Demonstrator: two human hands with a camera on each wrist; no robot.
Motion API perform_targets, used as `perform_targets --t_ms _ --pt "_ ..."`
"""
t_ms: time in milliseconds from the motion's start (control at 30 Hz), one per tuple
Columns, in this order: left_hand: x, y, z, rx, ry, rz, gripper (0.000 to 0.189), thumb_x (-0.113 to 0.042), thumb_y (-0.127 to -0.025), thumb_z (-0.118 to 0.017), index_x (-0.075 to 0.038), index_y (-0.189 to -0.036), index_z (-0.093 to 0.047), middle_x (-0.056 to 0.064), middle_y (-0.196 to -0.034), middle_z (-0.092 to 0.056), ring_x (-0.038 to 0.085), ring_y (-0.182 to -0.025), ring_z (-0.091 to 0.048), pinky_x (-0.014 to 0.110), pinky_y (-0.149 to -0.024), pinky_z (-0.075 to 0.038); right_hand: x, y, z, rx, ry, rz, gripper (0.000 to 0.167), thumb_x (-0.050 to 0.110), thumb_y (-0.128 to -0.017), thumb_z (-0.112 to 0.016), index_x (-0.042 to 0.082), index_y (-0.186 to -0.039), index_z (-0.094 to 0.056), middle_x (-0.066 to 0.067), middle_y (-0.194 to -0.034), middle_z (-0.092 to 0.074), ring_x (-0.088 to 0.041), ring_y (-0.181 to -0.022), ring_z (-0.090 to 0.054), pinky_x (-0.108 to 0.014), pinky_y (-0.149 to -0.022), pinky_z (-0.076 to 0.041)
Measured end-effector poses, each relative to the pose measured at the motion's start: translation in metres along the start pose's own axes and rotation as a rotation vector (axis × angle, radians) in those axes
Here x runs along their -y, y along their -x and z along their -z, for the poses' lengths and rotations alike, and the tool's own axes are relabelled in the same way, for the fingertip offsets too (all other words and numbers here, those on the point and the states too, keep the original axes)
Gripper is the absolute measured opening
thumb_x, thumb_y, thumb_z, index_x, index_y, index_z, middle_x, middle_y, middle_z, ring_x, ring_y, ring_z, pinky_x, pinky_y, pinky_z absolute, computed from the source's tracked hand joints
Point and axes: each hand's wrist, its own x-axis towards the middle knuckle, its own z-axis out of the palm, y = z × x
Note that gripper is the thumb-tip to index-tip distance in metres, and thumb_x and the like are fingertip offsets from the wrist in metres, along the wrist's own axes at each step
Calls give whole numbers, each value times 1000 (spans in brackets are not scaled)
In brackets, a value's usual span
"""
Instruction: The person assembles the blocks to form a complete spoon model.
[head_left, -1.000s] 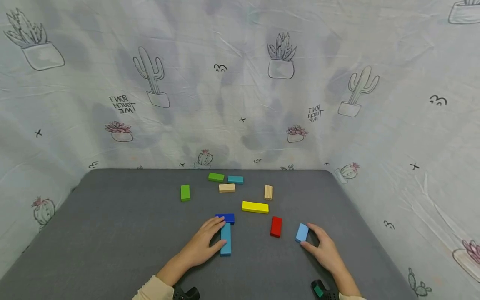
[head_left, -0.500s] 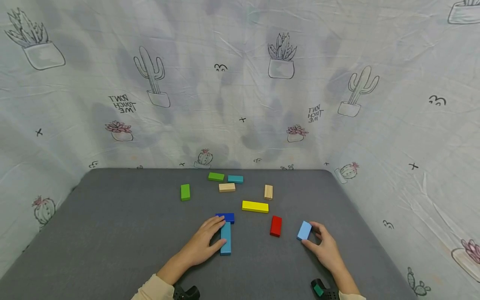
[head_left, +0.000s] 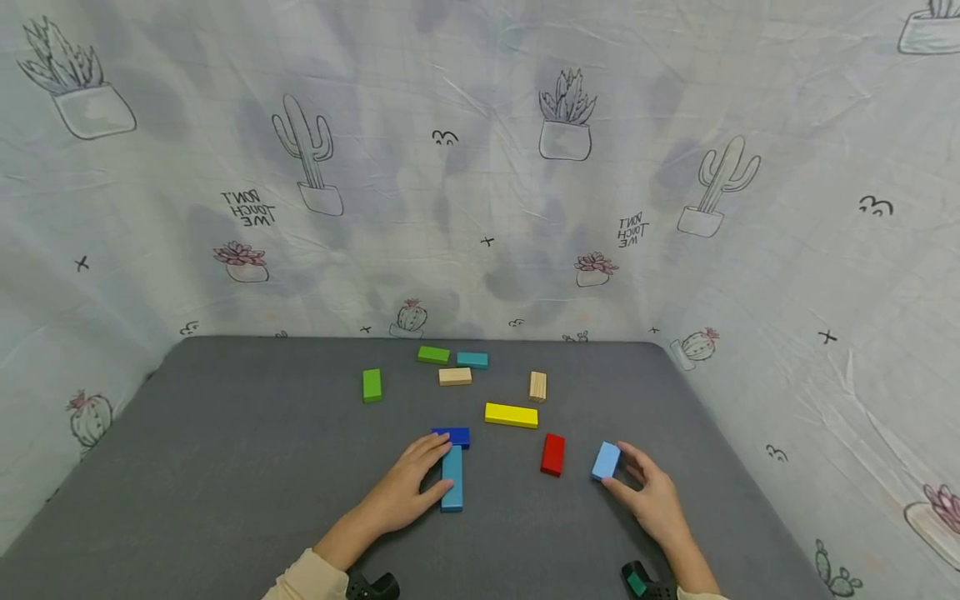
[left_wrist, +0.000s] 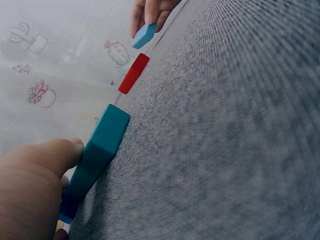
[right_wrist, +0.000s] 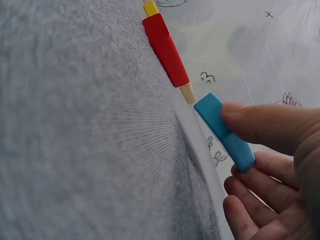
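In the head view, my left hand (head_left: 405, 487) rests beside a long blue block (head_left: 452, 483), its thumb against the side and its fingertips over a dark blue block (head_left: 456, 436). Those two blocks meet at the long one's far end. At right, my right hand (head_left: 651, 493) pinches a light blue block (head_left: 606, 461) by thumb and fingers, holding it at a slant. The right wrist view shows the thumb (right_wrist: 245, 120) on the light blue block's face and fingertips at its lower end. A red block (head_left: 552, 455) lies to its left.
A yellow block (head_left: 512, 415) lies beyond the red one. Farther back are two plain wooden blocks, one of them (head_left: 537, 386) at right, two green blocks, one of them (head_left: 372, 385) at left, and a teal block (head_left: 472, 360). A patterned cloth (head_left: 480, 167) rises behind the grey table (head_left: 225, 450).
The light blue block in my right hand has shifted slightly right and away, then a touch back left. My left hand and the blocks on the table stay put.
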Motion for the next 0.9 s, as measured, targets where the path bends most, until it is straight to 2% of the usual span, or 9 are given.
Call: perform_targets --t_ms 500,900 --pt "2 0 0 -13 -13 -13 57 -38 -95 -55 -5 -140 -46 8 -149 -41 33 -139 -31 55 -108 -32 27 6 -16 -28 -95 143 65 19 -77 -79 4 -134 -51 -18 -133 -55 -33 -118 -57 -40 -97 -47" --pt "3 0 -1 -10 -14 -16 57 -38 -95 -56 -5 -141 -46 8 -149 -40 33 -140 -31 55 -108 -32 51 19 -38 92 -226 174 64 22 -75 -81 8 -131 -54 -11 -135 -55 -29 -118 -57 -37 -100 -45"
